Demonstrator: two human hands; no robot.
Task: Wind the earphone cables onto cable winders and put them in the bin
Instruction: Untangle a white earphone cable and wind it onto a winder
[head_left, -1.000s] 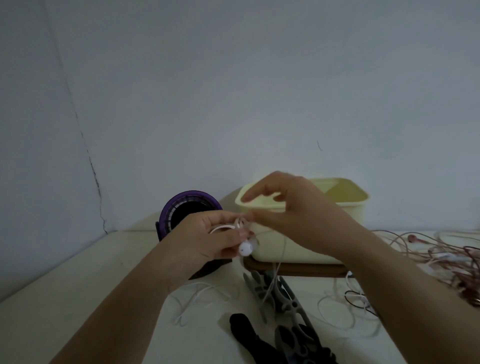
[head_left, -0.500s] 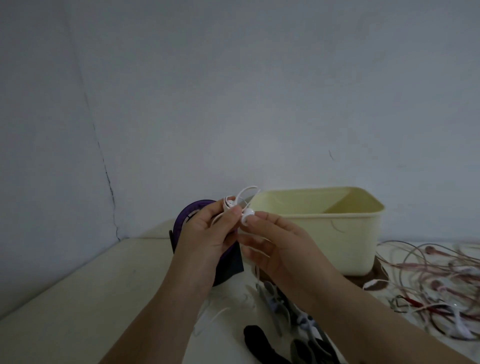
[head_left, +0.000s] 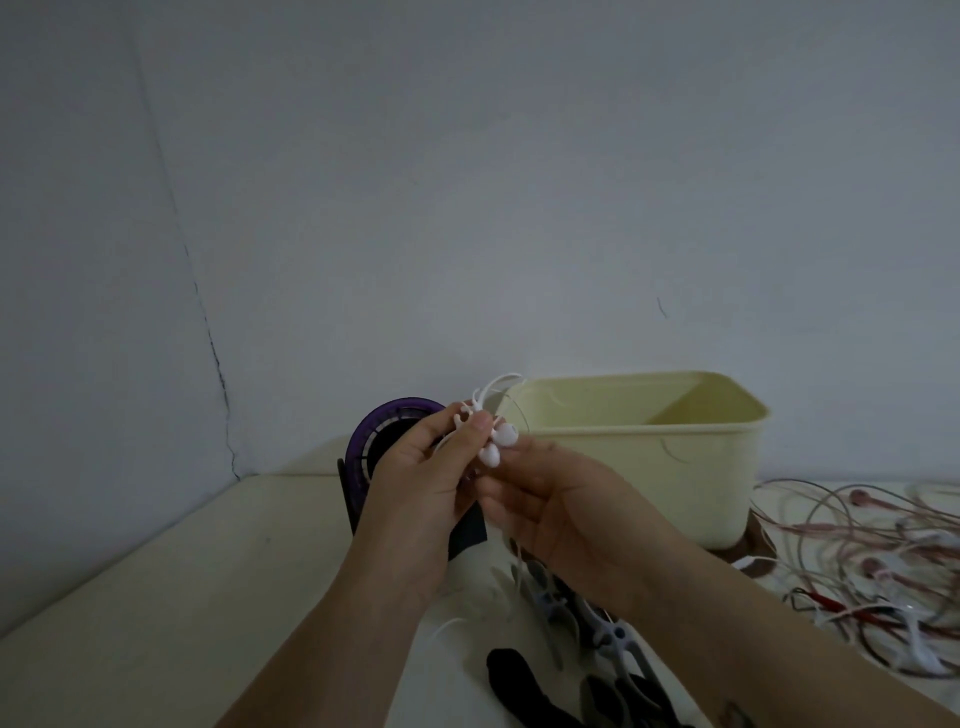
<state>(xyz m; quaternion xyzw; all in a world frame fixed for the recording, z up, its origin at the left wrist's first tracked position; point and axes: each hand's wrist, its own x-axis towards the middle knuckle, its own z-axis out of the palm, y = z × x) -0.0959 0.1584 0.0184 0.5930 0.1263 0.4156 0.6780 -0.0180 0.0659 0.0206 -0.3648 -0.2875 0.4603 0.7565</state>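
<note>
left hand (head_left: 415, 483): up off the table, right in front of the fan. Fingers are curled, and the thumb and fingertips pinch the white cord bundle near its top.
right hand (head_left: 566, 514): tucked against the left one and touching it. Fingers are curled upward and hold the two buds from underneath.
earphones (head_left: 497, 441): white, held in the air between both hands, so not in the bin. The two buds sit side by side, and a loop of cord pokes up toward the bin's left corner. Can't tell if a winder is inside the grip.
bin (head_left: 649, 457): pale yellow with an open top, on the table by the wall, just behind the right hand.
winders (head_left: 597, 618): greyish clip-looking pieces lying on the table under the right wrist, pretty dim.
cables (head_left: 883, 540): a reddish and white tangle spread out right of the bin.
fan (head_left: 374, 441): round with a purple rim, half hidden behind the left hand.
black thing (head_left: 519, 680): a dark lump near the bottom edge, no idea what it is.
table (head_left: 156, 597): cream-coloured top.
</note>
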